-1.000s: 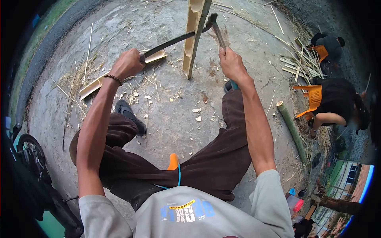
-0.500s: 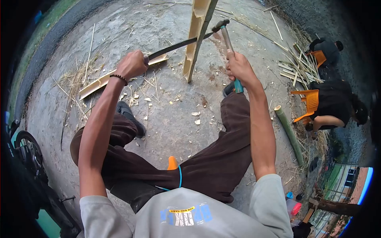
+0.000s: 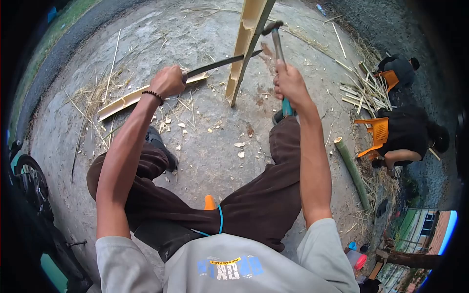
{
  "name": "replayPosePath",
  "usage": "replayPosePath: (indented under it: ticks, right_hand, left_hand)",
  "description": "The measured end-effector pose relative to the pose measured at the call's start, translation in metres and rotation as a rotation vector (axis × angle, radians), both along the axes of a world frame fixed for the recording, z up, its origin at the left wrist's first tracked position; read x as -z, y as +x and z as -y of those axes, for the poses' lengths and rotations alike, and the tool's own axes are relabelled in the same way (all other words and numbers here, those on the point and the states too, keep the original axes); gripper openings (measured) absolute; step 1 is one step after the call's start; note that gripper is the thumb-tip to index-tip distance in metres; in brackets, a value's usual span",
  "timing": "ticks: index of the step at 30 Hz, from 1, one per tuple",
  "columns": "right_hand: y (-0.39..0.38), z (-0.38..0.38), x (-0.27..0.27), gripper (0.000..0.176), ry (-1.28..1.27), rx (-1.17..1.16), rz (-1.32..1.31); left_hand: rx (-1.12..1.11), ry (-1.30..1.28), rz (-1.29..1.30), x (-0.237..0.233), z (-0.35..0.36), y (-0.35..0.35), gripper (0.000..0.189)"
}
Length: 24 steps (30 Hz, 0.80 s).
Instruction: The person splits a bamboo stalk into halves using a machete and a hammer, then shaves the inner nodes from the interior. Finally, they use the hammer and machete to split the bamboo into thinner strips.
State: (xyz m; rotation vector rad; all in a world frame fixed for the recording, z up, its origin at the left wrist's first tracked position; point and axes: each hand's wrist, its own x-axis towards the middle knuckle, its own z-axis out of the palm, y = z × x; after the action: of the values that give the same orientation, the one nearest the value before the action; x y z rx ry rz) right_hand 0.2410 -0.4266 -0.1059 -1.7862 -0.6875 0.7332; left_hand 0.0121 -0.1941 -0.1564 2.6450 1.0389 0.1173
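Left hand (image 3: 168, 80) on the knife (image 3: 217, 64), right hand (image 3: 291, 85) on the hammer (image 3: 278, 46), bamboo (image 3: 244, 41) between.
The left is wrapped round the knife's handle, the knife crossing the bamboo ahead; how deep its edge sits is hard to tell. The right is closed round the hammer's shaft, the hammer's head clear of the knife's tip. The step appears to be driving knife into bamboo; another blow would call for a steady knife and a hit on its projecting tip.

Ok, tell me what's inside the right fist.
The right hand wraps a hammer: head and upper shaft show beyond it, the teal grip end nearer. The hand covers the part between.
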Motion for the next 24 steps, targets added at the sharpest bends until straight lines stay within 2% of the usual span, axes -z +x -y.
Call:
replayPosePath:
  ticks: [1,4,6,7,8,9,10,11,13,14,16,18,19,21,22,23,24]
  right_hand:
    - [0.002,0.008,-0.021,0.034,0.090,0.054,0.129]
    - [0.005,0.020,-0.085,0.035,0.443,0.025,0.368]
    - [0.009,0.020,-0.080,0.042,0.630,0.035,0.492]
    - [-0.005,0.011,-0.052,0.044,0.650,0.218,0.481]
    - [-0.010,0.009,-0.011,0.044,0.521,0.248,0.370]
    - [0.017,0.006,0.056,0.041,0.168,0.201,0.635]
    - [0.039,0.006,0.119,0.041,-0.267,-0.035,0.627]
    - [0.028,0.019,0.114,0.041,-0.266,-0.015,0.623]
    - [0.002,0.004,0.070,0.041,-0.113,0.027,-0.015]
    - [-0.005,0.002,0.041,0.041,-0.091,0.073,-0.045]
    - [0.002,0.009,0.006,0.038,0.088,0.029,0.233]
    - [-0.001,0.018,-0.038,0.038,0.308,0.024,0.275]
    - [0.004,0.021,-0.046,0.044,0.376,0.023,0.357]
    - [-0.001,0.011,-0.004,0.043,0.443,0.201,0.417]
    - [0.008,0.008,0.040,0.041,0.256,0.215,0.625]
    - [0.024,0.008,0.089,0.039,-0.118,0.070,0.807]
    - [0.042,0.006,0.142,0.040,-0.305,-0.014,0.608]
  left_hand:
    - [0.014,-0.052,-0.033,-0.002,0.004,0.000,0.024]
    - [0.022,-0.051,-0.078,-0.003,0.005,0.000,0.024]
    - [-0.010,-0.076,-0.102,-0.003,0.003,0.002,0.024]
    - [-0.012,-0.073,-0.095,-0.001,0.001,0.003,0.024]
    - [-0.001,-0.043,-0.068,0.002,0.000,0.003,0.024]
    - [0.010,-0.012,-0.046,0.003,0.001,0.001,0.024]
    - [-0.006,-0.055,-0.055,-0.008,0.009,0.001,0.023]
    - [0.012,-0.048,-0.057,-0.005,0.016,0.004,0.023]
    - [0.023,-0.013,-0.064,-0.001,0.001,0.003,0.022]
    - [-0.008,-0.045,-0.113,-0.012,0.010,0.002,0.021]
    - [-0.011,-0.069,-0.090,0.010,0.000,0.004,0.022]
    - [0.015,-0.075,-0.077,0.011,0.000,-0.001,0.023]
    - [0.006,-0.074,-0.115,0.010,-0.003,0.002,0.020]
    - [0.010,-0.072,-0.145,0.002,0.002,0.005,0.020]
    - [0.006,-0.081,-0.152,-0.007,0.009,0.005,0.020]
    - [0.000,-0.085,-0.158,-0.015,0.013,0.006,0.020]
    - [0.010,-0.098,-0.172,-0.014,0.012,0.006,0.020]
